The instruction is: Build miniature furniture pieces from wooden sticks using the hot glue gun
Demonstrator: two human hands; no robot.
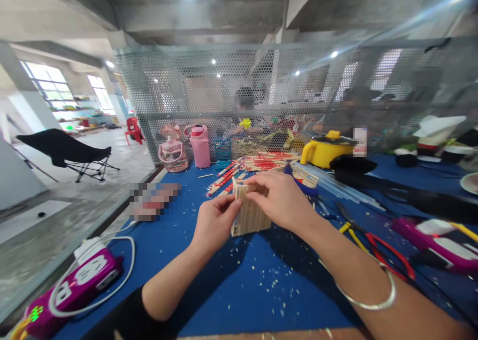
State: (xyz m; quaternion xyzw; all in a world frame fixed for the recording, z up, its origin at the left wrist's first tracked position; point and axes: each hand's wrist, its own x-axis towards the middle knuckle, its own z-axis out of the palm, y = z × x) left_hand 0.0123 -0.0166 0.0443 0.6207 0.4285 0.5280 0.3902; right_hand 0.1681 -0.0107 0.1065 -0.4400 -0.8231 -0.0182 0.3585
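Observation:
A small upright structure of pale wooden sticks (pixel 251 215), set side by side like a wall or box, stands on the blue tabletop (pixel 231 290) in front of me. My left hand (pixel 216 218) pinches its left upright edge between thumb and fingers. At its top, my right hand (pixel 278 195) closes over the upper edge, fingertips near the upper left corner. Whether the right fingers hold a separate small stick there, I cannot make out. Behind the structure lies a pile of chopsticks in red-and-white wrappers (pixel 269 161). Pale chips dot the tabletop around it.
Red-handled pliers (pixel 388 255), clear glue-like sticks (pixel 339 185) and a yellow pot (pixel 328 151) lie to the right. Two pink bottles (pixel 200 146) stand at the back left before a perforated metal screen (pixel 194 81). A purple power strip (pixel 85 275) with a white cable sits front left.

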